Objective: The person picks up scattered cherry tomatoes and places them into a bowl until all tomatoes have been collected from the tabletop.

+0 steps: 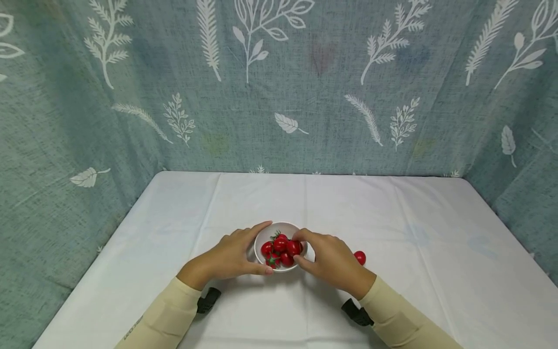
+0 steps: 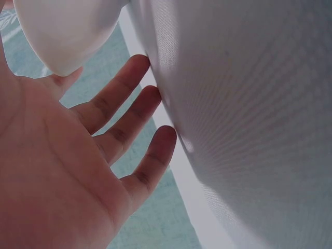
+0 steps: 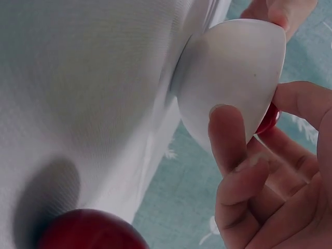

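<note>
A small white bowl (image 1: 285, 226) stands on the table, heaped with several red cherry tomatoes (image 1: 280, 244), some with green stems. My left hand (image 1: 231, 255) holds the bowl's left side between thumb and index finger at the rim. Its other fingers (image 2: 124, 83) stretch out with their tips at the tablecloth. Over the right rim, my right hand (image 1: 335, 259) pinches a cherry tomato (image 1: 294, 247) between thumb and index finger. The right wrist view shows this tomato (image 3: 268, 119) by the rim, partly hidden, with another finger (image 3: 226, 135) against the bowl's outside.
One loose cherry tomato (image 1: 360, 257) lies on the white tablecloth (image 1: 436, 291), just right of my right hand. Beyond the table's far edge hangs a blue-green curtain (image 1: 279, 97) with white leaf prints, which also runs along both sides.
</note>
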A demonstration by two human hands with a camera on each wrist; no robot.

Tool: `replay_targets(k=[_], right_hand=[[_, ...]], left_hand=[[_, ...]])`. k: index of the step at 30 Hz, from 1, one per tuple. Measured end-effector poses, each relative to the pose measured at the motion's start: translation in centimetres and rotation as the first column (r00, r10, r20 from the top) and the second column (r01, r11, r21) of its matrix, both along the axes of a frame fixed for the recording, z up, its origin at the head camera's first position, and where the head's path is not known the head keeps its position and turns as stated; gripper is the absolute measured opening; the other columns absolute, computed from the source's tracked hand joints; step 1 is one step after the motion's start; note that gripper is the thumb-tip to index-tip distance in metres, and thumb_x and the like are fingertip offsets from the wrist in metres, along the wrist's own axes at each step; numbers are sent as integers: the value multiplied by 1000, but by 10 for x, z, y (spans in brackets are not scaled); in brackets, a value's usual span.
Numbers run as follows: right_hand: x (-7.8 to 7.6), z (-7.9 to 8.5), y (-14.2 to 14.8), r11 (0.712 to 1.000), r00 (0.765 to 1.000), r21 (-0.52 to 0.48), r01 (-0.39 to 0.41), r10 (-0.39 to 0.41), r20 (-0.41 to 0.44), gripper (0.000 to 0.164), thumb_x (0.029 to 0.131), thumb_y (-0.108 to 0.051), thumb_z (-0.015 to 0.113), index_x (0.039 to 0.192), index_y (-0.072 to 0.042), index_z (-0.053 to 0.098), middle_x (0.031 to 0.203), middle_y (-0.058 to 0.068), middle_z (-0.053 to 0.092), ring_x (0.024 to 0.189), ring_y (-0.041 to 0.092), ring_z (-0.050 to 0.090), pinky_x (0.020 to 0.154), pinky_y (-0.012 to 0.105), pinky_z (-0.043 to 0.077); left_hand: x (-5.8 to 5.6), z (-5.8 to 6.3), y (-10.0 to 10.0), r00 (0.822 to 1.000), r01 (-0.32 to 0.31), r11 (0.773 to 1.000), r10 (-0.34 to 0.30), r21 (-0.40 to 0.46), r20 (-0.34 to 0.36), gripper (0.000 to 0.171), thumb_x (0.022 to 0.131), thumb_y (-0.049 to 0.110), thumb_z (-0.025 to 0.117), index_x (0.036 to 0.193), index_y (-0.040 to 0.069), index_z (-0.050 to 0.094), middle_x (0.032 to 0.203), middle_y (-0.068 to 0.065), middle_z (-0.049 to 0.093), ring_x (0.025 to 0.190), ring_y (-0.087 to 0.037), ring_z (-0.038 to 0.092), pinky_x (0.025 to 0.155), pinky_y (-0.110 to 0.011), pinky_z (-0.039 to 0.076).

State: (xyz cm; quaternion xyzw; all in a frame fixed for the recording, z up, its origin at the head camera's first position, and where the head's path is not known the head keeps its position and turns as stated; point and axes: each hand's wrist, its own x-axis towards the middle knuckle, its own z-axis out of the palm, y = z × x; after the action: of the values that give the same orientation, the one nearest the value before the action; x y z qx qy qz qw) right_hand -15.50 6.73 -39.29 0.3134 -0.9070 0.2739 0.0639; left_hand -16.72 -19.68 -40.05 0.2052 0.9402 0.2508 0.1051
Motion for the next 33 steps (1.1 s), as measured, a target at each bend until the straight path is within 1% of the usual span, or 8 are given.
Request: replay_targets(k=[9,12,14,16,21,23,28,33], right_hand=[[0,3,2,1000,1000,1,-5,5,7,35,87,-25,79,117,-18,64,96,-10,71,64,4,48,57,19,41],[1,6,4,1000,1000,0,-4,4,17,35,87,-26,78,118,-18,65,100,-9,73,56,1,39,53,20,38],[1,8,5,1000,1000,-2,-4,4,28,36,87,-26,78,120,-18,65,104,-7,73,52,-1,37,52,20,38],[2,10,7,1000,999,-2,4,-4,34,36,88,-26,77,121,-18,65,104,-7,73,49,-2,37,51,20,39],[1,16,13,999,999,-3,32,-32,6,36,87,-25,78,121,-17,67,82,-10,68,46,-3,40,49,19,40],[1,18,15,999,999,-11,39,-39,-5,35,87,-23,78,120,-16,67,81,-10,66,45,-4,40,48,19,40],[1,25,23,998,999,-21,52,-52,-3,33,88,-22,76,119,-17,67,103,-5,71,45,-4,41,50,19,42],[4,28,36,994,994,17,108,-108,-14,29,89,-23,76,117,-19,68,111,-4,71,48,-2,42,54,20,42]], left_hand=[[0,-1,-1,1000,-3,1000,3,-2,3,107,71,69,78,158,35,25,144,-1,55,129,-26,48,104,-62,36],[0,-1,-1,1000,-7,1000,7,-8,-1,108,71,70,77,158,35,25,144,-1,55,128,-26,48,104,-61,37],[0,-1,-1,1000,-9,1000,9,-8,1,108,71,69,78,158,35,26,144,-1,55,128,-26,48,104,-61,38],[0,0,0,1000,-11,1000,11,-7,5,107,71,69,78,158,35,26,144,-1,55,128,-26,48,104,-61,37],[0,1,1,1000,-14,1000,14,0,14,107,71,67,79,158,35,26,144,-2,55,130,-27,47,105,-63,37],[1,1,1,1000,-13,1000,13,2,18,106,71,66,79,158,35,26,144,-1,54,131,-27,47,105,-63,36],[2,2,1,1000,-17,1000,17,1,13,107,71,67,79,158,36,26,144,-1,54,131,-26,47,106,-63,34],[2,3,1,1000,-17,1000,17,-2,9,108,70,68,79,158,36,26,144,-1,54,131,-26,47,108,-62,34]])
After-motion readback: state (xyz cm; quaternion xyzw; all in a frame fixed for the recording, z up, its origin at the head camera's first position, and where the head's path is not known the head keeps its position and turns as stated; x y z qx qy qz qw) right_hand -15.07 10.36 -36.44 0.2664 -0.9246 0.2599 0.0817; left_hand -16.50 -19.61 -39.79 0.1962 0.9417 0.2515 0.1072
